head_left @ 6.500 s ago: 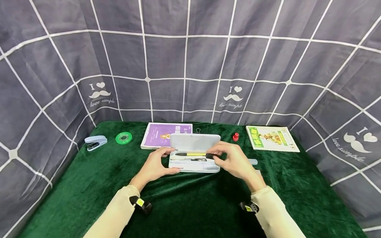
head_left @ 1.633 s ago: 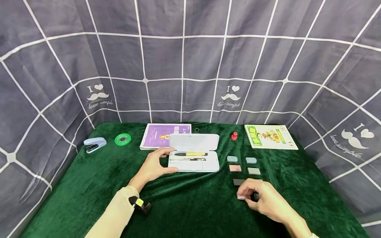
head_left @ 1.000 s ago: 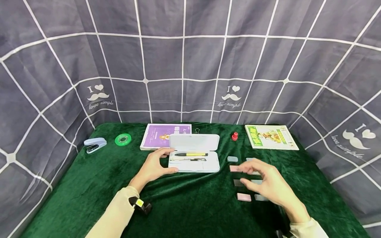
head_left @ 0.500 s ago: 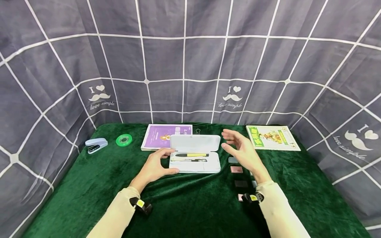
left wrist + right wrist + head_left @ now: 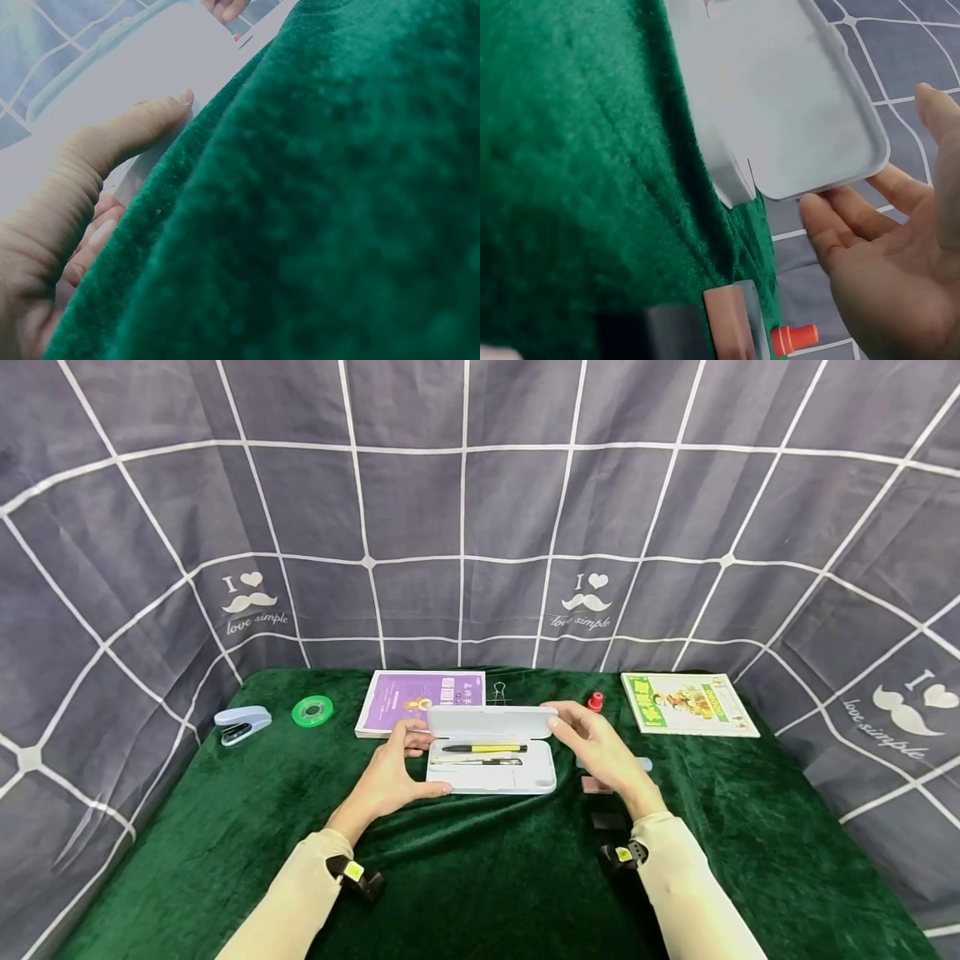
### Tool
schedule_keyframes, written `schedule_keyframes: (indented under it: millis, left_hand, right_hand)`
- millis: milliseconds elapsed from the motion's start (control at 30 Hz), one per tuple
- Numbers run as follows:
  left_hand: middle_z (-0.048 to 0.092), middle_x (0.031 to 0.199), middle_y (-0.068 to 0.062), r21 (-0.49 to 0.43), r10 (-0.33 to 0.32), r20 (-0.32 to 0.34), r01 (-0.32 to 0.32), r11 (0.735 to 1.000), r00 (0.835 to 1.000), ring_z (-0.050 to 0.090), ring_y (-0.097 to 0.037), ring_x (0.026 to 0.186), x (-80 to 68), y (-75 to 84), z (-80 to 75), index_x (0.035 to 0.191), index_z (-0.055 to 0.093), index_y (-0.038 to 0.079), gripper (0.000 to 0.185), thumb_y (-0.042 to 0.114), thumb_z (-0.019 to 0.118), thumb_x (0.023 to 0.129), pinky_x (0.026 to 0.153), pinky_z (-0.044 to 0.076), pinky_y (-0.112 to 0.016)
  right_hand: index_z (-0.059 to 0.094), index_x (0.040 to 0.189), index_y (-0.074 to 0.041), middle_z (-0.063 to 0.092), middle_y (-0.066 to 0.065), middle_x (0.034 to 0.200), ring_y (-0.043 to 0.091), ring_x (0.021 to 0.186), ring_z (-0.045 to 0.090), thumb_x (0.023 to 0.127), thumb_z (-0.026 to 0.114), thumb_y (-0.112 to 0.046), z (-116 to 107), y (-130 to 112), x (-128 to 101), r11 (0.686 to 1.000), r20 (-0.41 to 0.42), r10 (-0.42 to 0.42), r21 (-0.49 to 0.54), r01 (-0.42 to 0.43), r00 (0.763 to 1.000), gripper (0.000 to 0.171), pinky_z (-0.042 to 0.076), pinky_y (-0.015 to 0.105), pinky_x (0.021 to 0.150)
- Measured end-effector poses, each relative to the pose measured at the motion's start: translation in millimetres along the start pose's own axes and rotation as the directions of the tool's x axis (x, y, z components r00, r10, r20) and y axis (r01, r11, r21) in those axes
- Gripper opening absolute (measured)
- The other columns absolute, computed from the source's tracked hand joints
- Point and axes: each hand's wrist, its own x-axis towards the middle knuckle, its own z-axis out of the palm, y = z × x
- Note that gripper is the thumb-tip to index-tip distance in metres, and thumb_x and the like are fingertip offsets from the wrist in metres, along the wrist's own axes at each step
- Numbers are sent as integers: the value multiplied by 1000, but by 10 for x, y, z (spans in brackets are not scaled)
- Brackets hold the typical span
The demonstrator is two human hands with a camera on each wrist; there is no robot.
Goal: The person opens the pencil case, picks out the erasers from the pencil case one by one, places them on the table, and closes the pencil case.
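A white pencil case [image 5: 491, 781] lies mid-table with a yellow-black pen [image 5: 483, 748] and a dark pen [image 5: 472, 762] in its tray. Its lid [image 5: 491, 723] stands partly raised. My left hand [image 5: 408, 764] grips the case's left end, thumb along the front and fingers behind. Close up in the left wrist view, the thumb [image 5: 142, 124] lies on the case [image 5: 127, 75]. My right hand [image 5: 581, 739] has straight fingers touching the lid's right end. In the right wrist view that hand [image 5: 885, 255] sits behind the edge of the lid [image 5: 780, 97].
Several small erasers lie right of the case, among them a pink one [image 5: 596, 785] and a dark one [image 5: 607, 820]. Along the back are a stapler [image 5: 242, 723], green tape [image 5: 312, 710], purple book [image 5: 416, 692], binder clip [image 5: 500, 692], red stamp [image 5: 595, 701] and green book [image 5: 688, 703].
My right hand left the erasers, swung up and left, and now touches the lid's right end. The lid has tipped up from lying flat. The left hand kept its hold.
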Motion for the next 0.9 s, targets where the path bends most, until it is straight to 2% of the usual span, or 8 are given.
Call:
schedule_keyframes:
  millis: [67, 133, 200, 300, 433, 567, 767, 900]
  left_hand:
    - [71, 144, -10, 5, 3, 3, -3, 1000, 1000, 68, -28, 133, 3, 0, -4, 153, 44, 16, 103, 38, 107, 75, 117, 55, -52]
    - [70, 144, -9, 16, 2, 6, -2, 1000, 1000, 68, -27, 132, 7, 3, -9, 154, 47, 18, 100, 39, 107, 76, 117, 55, -51]
    - [70, 143, -8, 31, 3, 9, -3, 1000, 1000, 68, -26, 131, 12, 6, -10, 152, 52, 21, 95, 42, 106, 76, 117, 55, -50]
    - [69, 144, -5, 45, 4, 18, -5, 999, 1000, 68, -27, 130, 3, 10, -2, 153, 59, 23, 89, 44, 104, 78, 117, 55, -50]
    - [72, 142, -7, 68, 69, 8, -69, 995, 998, 70, -28, 127, -13, -1, 17, 152, 65, 17, 72, 37, 96, 91, 114, 58, -50]
    - [72, 141, -8, 98, 93, 3, -93, 991, 996, 71, -28, 126, -27, -19, 18, 151, 67, 13, 61, 36, 88, 98, 113, 59, -50]
    - [69, 150, -4, 92, 10, 11, -11, 996, 1000, 70, -31, 128, -58, -26, 0, 154, 66, 19, 71, 43, 94, 92, 114, 57, -52]
    - [68, 152, -4, 91, 25, 8, -26, 995, 1000, 70, -31, 128, -45, -13, 8, 154, 66, 18, 74, 44, 94, 91, 114, 57, -52]
  right_hand:
    - [69, 147, -15, 76, 8, 134, 16, 124, 69, 119, 54, -38, -4, 2, -8, 1000, 24, 5, -25, -4, 1000, 38, 51, 26, 110]
    - [73, 142, -17, 77, 8, 131, 8, 92, 70, 120, 52, -42, -1, 9, -17, 999, 47, 25, -37, -24, 999, 39, 59, 24, 87]
    - [76, 138, -20, 77, 7, 128, 7, 78, 64, 119, 55, -44, 10, 10, -26, 997, 61, 47, -61, -43, 997, 38, 56, 21, 66]
    - [76, 137, -22, 75, 8, 129, 18, 75, 65, 113, 67, -44, 30, -2, -57, 991, 87, 80, -113, -69, 993, 34, 47, 27, 44]
    - [74, 141, -18, 72, 8, 139, 30, 120, 71, 103, 84, -35, 51, -7, -91, 980, 128, 56, -196, -30, 990, 43, 67, 44, 79]
    - [71, 147, -14, 69, 9, 145, 32, 124, 70, 97, 91, -29, 91, 22, -112, 971, 146, 36, -240, 0, 989, 56, 60, 54, 109]
    - [69, 150, -16, 65, 11, 150, 34, 123, 70, 94, 93, -31, 121, 13, -126, 963, 167, 55, -270, -8, 984, 62, 60, 54, 109]
    - [68, 151, -15, 65, 11, 149, 33, 118, 71, 94, 94, -31, 110, 4, -116, 957, 163, 47, -291, 2, 986, 64, 62, 52, 104]
